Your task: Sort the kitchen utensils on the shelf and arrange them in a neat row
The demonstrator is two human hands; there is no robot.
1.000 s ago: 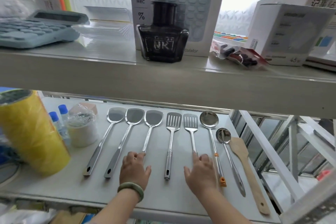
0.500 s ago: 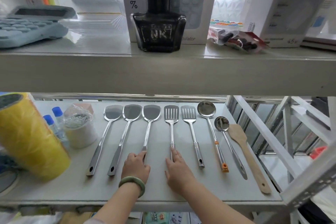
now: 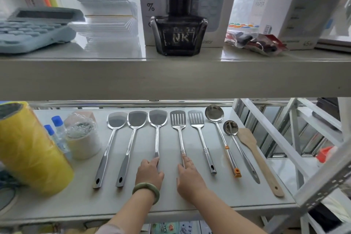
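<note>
Eight utensils lie side by side on the lower shelf [image 3: 190, 203], heads to the back. From the left come three solid steel spatulas [image 3: 116, 122] [image 3: 137, 119] [image 3: 158, 118], two slotted spatulas [image 3: 178, 119] [image 3: 196, 118], a large ladle [image 3: 214, 114] with an orange handle tip, a smaller ladle [image 3: 230, 127] and a wooden spatula [image 3: 247, 137]. My left hand [image 3: 150, 173], with a green bangle on its wrist, rests palm down over the third solid spatula's handle end. My right hand [image 3: 190, 175] lies on the handle of the first slotted spatula, covering its end.
A yellow roll [image 3: 28, 148], two blue-capped bottles [image 3: 57, 129] and a plastic-wrapped tape roll [image 3: 81, 137] stand left of the row. The upper shelf [image 3: 171, 78] overhangs, carrying an ink bottle [image 3: 179, 32], a calculator [image 3: 28, 30] and boxes. White rack bars [image 3: 281, 138] border the right side.
My right hand has shifted left from the second slotted spatula's handle to the first slotted spatula's handle. My left hand has stayed on the third solid spatula.
</note>
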